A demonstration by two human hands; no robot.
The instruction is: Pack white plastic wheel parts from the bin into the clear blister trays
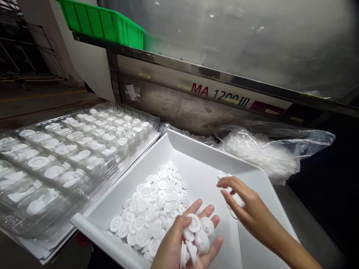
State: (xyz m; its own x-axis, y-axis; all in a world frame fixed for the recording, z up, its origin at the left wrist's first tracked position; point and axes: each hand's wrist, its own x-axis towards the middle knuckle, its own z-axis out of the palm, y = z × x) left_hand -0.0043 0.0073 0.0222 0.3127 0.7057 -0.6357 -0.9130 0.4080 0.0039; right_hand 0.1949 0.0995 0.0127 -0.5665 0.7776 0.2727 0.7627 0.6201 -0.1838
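My left hand (188,239) is palm up, cradling several white plastic wheels (202,241) in its palm, fingers spread around them. My right hand (242,203) is palm down over a few more white wheels (238,200) at the right side of a white tray (202,164). Its fingers are bent and apart, partly covering those wheels; no grip on one shows. A large heap of similar wheels (157,201) lies in the tray's left part, beside my left hand.
Left of the tray is a clear compartmented tray (117,164) filled with white parts. Behind stand a clear plastic bag (258,149) of pale pieces and a machine panel (168,99) marked MA 1200III. A green bin (103,24) sits on the ledge above.
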